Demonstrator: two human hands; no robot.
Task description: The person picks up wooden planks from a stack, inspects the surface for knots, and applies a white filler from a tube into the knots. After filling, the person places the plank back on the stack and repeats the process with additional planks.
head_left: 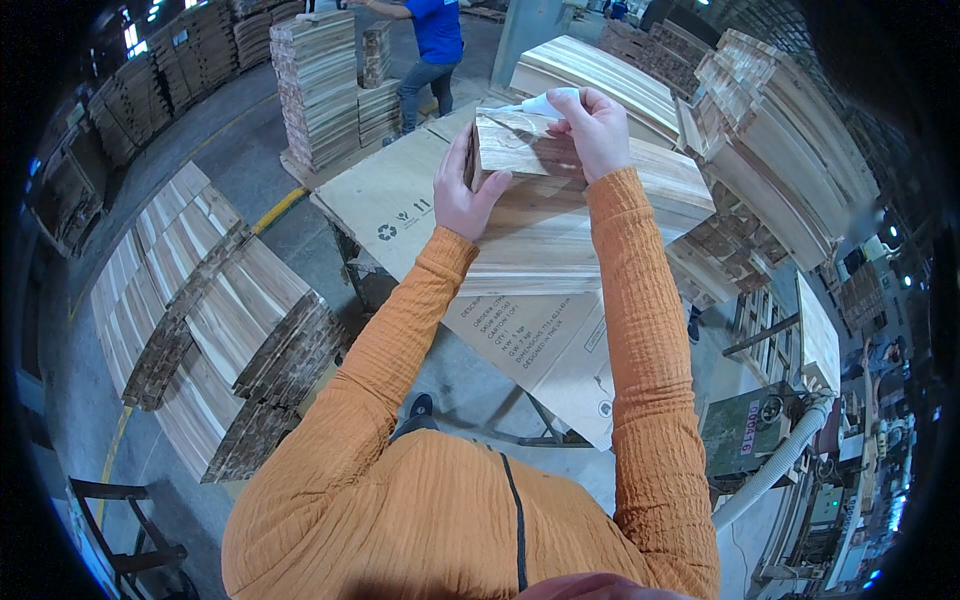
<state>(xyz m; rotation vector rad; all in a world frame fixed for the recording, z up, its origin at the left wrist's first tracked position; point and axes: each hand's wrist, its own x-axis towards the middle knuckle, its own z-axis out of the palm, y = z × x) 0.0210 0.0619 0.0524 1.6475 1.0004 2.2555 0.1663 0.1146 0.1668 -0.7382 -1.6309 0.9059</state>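
Observation:
My left hand (pixel 468 190) grips the left end of a wooden board (pixel 520 145), its fingers along the end and its thumb at the near edge. A dark crack or knot line marks the board's upper face. In my right hand (pixel 597 130) is a small white squeeze bottle (pixel 550 104), pinched between thumb and fingers. The bottle lies nearly level, its narrow tip pointing left over the board's far edge. Whether the tip touches the wood I cannot tell. Under the board lie more planed wooden boards (pixel 540 240), partly covered by my hands and forearms.
Printed cardboard (pixel 380 190) covers the worktable. Stacked boards stand left (pixel 215 310), at the back (pixel 315 95) and at the right (pixel 790 150). Another person in a blue shirt (pixel 435 32) works beyond the table. A grey hose (pixel 775 470) runs by a machine at lower right.

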